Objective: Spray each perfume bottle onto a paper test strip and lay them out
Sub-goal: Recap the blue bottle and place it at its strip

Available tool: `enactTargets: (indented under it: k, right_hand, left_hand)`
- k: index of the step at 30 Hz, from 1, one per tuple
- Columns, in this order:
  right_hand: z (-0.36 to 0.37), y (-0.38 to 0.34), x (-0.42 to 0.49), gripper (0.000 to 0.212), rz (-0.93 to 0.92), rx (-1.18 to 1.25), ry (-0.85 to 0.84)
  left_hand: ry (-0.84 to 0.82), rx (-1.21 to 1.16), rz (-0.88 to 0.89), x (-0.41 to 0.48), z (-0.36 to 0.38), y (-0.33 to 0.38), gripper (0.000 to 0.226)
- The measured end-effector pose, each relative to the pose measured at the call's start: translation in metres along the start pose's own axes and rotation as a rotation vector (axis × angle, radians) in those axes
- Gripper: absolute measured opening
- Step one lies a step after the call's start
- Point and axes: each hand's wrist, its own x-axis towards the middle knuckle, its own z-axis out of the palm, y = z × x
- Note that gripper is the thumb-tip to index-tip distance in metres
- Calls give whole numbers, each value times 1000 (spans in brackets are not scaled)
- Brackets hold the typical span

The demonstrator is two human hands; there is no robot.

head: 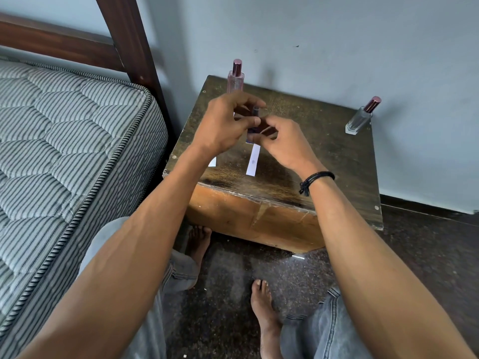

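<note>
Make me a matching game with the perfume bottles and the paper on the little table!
Things:
1. pink bottle
2. clear bottle
3. dark bottle
4. paper strip

Places:
A. lying flat on the table
B. held between both hands
C. back right corner, near the wall
D. back left, behind the hands

Pairs: 1-D, 2-C, 3-B, 4-A

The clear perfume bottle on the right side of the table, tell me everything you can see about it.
The clear perfume bottle is a slim, squared bottle that looks like colourless glass with a thick, heavy base. A glossy, metallic-looking maroon-pink cap is on it. It stands upright near the far right corner of the dark, worn wooden table, close to the pale wall; its lean in the picture is likely lens distortion. Whether any liquid is left inside cannot be told. Neither hand touches it, and no test strip lies by it.
</note>
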Motion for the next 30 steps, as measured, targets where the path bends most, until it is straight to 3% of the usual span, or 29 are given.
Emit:
enactTargets:
  k: [11, 19, 30]
  right_hand:
    - [4, 22, 6, 19, 88, -295, 105]
    - [10, 24, 8, 24, 108, -313, 77]
    - [15, 28, 11, 14, 97, -325, 66]
  left_hand:
    - [27, 100, -105, -3, -17, -12, 24]
    - [-6, 148, -125, -5, -15, -16, 23]
    - [-51, 141, -159, -5, -20, -14, 27]
